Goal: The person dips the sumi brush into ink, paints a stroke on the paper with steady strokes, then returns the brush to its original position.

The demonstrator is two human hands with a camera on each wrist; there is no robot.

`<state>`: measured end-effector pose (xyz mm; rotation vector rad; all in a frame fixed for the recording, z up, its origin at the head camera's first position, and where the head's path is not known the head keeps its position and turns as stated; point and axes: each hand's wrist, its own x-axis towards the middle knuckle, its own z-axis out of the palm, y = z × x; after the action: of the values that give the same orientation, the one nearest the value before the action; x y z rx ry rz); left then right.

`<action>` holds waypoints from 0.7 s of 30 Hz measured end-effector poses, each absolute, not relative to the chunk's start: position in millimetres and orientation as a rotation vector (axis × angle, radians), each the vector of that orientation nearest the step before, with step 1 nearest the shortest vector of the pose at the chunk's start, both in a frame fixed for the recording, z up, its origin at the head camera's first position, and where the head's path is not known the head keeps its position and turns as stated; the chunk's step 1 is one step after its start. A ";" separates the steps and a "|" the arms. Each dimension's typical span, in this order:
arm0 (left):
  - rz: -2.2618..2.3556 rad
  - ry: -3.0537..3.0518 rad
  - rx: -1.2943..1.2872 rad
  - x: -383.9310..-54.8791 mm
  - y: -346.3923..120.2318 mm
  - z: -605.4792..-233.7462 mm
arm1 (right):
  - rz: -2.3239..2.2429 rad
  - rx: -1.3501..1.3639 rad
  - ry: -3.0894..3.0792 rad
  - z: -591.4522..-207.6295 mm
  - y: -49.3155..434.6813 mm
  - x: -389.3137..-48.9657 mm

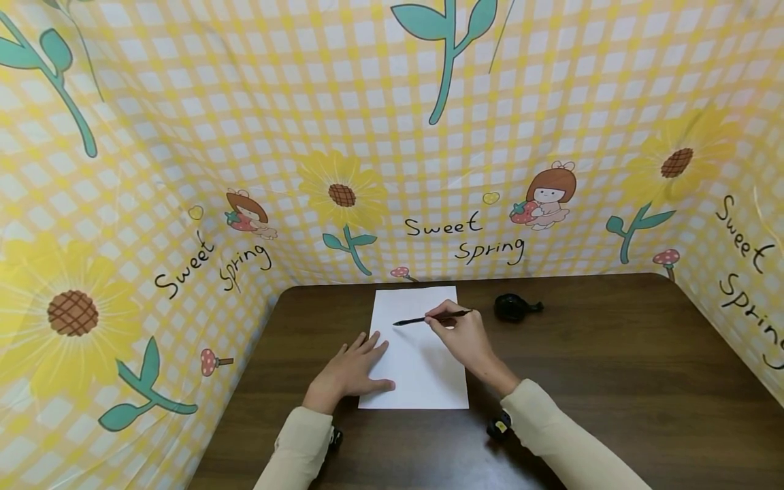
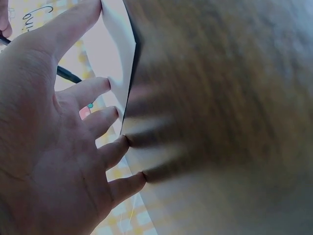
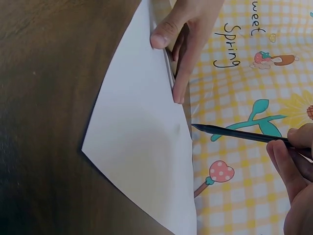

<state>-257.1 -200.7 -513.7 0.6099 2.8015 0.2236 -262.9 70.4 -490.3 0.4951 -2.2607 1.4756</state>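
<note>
Right hand pinches a slim black writing implement; only the right wrist view shows its tip above the white paper sheet. Left hand, fingers spread, straddles the sheet's left edge.

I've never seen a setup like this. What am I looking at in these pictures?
No machine here, just a person working bare-handed. The wide picture comes from a camera on the head; the other two come from wrist cameras. On the brown table lies a white sheet of paper, with a dark, rounded object to its right. The left hand rests, spread, at the paper's left edge. The right hand holds a slim black pen or pencil, its tip over the sheet.
</note>
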 end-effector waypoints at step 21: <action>0.247 2.807 0.588 -255.9 -199.0 -513.8 | 1.579 0.582 -2.199 -503.9 61.3 -262.8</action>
<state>-255.9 -199.0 -513.8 0.5880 2.8069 0.2475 -262.8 61.3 -503.9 0.5820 -2.1989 1.5792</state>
